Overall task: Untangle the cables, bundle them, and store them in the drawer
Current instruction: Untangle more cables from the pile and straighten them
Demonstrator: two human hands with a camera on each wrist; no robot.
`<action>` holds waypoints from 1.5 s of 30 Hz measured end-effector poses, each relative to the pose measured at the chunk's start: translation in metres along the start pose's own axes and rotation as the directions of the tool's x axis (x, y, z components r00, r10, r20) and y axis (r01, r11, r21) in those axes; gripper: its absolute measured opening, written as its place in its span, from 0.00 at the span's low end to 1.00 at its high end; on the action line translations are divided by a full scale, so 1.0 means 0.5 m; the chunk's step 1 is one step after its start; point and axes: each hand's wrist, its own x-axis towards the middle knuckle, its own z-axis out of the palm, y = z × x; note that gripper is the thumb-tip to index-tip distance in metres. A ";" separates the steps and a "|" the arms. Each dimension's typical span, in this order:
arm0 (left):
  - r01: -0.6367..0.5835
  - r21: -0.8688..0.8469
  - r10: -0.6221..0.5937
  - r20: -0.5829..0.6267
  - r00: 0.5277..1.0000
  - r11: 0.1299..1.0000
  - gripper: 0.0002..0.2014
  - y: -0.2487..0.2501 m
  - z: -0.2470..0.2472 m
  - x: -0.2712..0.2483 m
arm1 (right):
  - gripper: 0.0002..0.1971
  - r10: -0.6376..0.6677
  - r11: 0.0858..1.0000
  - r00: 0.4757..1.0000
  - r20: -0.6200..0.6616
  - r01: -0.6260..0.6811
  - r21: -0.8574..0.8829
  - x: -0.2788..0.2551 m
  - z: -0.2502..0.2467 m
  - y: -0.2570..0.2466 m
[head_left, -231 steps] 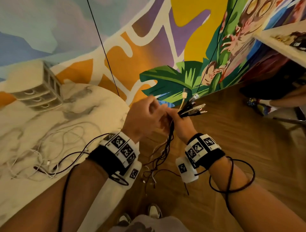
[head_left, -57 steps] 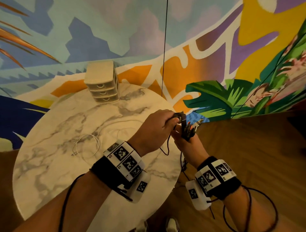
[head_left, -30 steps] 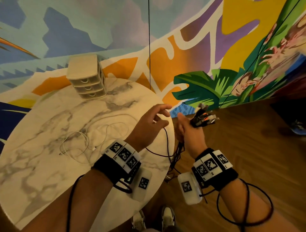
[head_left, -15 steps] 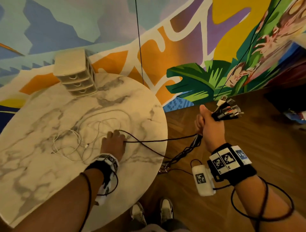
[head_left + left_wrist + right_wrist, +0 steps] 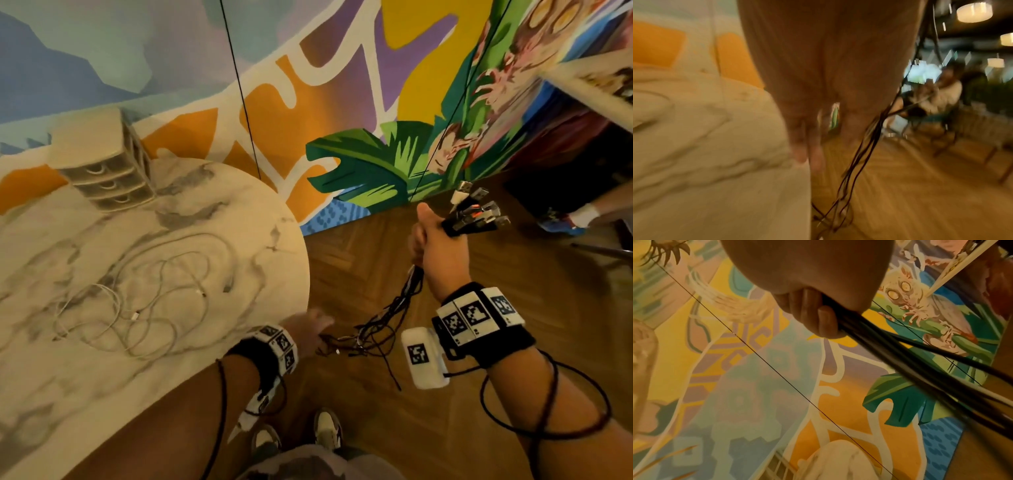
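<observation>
Gripping a bundle of black cables (image 5: 409, 294) below the plugs (image 5: 478, 212), the right hand (image 5: 440, 250) holds it above the floor; the left hand (image 5: 310, 329) (blurred, grip unclear) reaches its dangling ends. White cables (image 5: 144, 301) lie on the tabletop (image 5: 239, 219) near the drawers (image 5: 109, 171). No legible writing.

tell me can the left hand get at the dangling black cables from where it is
Probably yes: the left hand is just off the table edge, beside the black cables hanging from the right hand, with nothing between them.
</observation>
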 end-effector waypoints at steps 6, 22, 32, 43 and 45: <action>-0.211 -0.264 0.152 -0.227 0.962 0.941 0.29 0.123 -0.071 -0.019 | 0.26 0.011 1.000 0.995 0.100 -0.008 -0.026 -0.021 -0.005 0.010; -0.425 -0.872 0.122 -0.408 0.905 0.242 0.19 0.292 -0.265 -0.052 | 0.04 -0.037 0.983 0.811 0.583 0.135 -0.125 -0.028 -0.003 0.061; -0.446 0.227 0.485 -0.602 0.634 0.866 0.15 0.315 -0.376 -0.144 | 0.20 0.355 0.796 0.905 0.236 -0.160 -0.584 0.035 -0.004 0.270; -0.232 0.666 0.691 -0.592 0.413 0.709 0.15 0.333 -0.422 -0.194 | 0.13 0.535 0.505 0.845 -0.014 -0.332 -0.797 0.077 -0.056 0.382; -0.233 0.663 0.688 -0.590 0.422 0.711 0.16 0.334 -0.423 -0.190 | 0.14 0.533 0.467 0.846 -0.021 -0.315 -0.826 0.092 -0.067 0.384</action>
